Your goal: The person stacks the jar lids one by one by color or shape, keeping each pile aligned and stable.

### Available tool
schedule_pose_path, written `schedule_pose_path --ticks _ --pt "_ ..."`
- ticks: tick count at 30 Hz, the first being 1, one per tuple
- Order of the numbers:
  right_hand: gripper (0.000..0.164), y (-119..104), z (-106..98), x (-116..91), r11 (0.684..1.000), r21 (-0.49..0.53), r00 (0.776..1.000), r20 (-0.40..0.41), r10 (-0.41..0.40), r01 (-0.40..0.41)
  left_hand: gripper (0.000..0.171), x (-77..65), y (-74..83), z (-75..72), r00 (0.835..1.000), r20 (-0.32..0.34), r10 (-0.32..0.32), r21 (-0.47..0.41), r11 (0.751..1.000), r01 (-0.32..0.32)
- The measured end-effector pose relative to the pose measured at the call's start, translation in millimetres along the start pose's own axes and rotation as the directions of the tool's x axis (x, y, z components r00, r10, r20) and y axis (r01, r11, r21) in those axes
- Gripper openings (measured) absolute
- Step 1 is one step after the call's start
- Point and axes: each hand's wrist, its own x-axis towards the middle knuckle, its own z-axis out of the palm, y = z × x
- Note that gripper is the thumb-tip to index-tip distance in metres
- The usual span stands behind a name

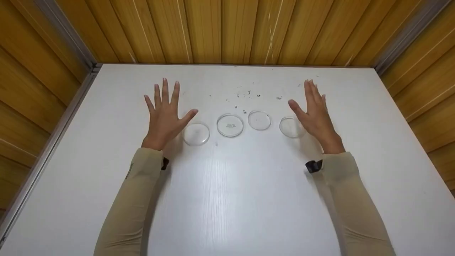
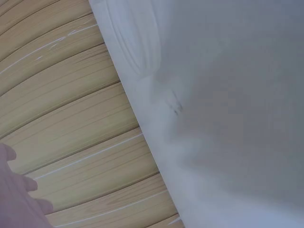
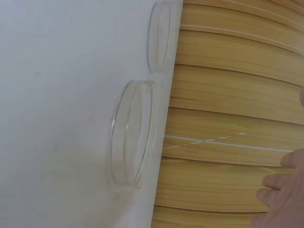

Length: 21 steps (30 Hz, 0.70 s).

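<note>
Four clear round dishes is avoided here; several clear shallow petri dishes lie in a row on the white table. My left hand is held with fingers spread and straight, its thumb overlapping the edge of the leftmost petri dish in the head view. Straight fingers and a raised thumb show on my right hand, which partly covers the rightmost petri dish. Between the hands lie a petri dish with small printed text and a smaller petri dish. Neither hand holds anything.
Dark small crumbs are scattered on the white table behind the dishes. Wood-patterned panels rise along the table's back edge, with metal posts at both corners.
</note>
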Motion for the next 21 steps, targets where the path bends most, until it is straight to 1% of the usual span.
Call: schedule_pose_path --ticks 2,5,9,11,14,16,21 --pt "0.087 -5 0 3 0.998 0.068 0.999 0.040 -0.020 0.018 0.095 2.1 0.5 -2.4 0.999 0.042 0.003 -0.052 0.999 -0.001" --pt "0.085 -13 1 10 0.992 0.123 0.991 0.127 -0.040 0.024 0.096 5.2 1.8 -3.9 0.995 0.100 0.024 -0.134 0.991 -0.010" --pt "0.087 -25 8 18 0.990 0.129 0.964 0.254 -0.080 0.048 0.101 9.4 3.1 -2.0 0.980 0.185 0.071 -0.253 0.967 -0.022" --pt "0.090 -31 15 23 0.989 0.128 0.940 0.323 -0.111 0.073 0.106 11.6 3.8 1.6 0.965 0.246 0.091 -0.305 0.952 -0.012" --pt "0.096 -39 26 29 0.988 0.122 0.903 0.409 -0.134 0.092 0.113 15.4 5.6 10.2 0.935 0.336 0.112 -0.340 0.940 0.009" --pt "0.099 -42 34 32 0.988 0.125 0.879 0.456 -0.142 0.095 0.113 17.0 8.1 16.5 0.913 0.389 0.121 -0.343 0.939 0.022" --pt "0.102 -46 50 33 0.989 0.115 0.844 0.518 -0.139 0.093 0.107 19.6 17.1 27.3 0.872 0.468 0.146 -0.325 0.946 0.016"
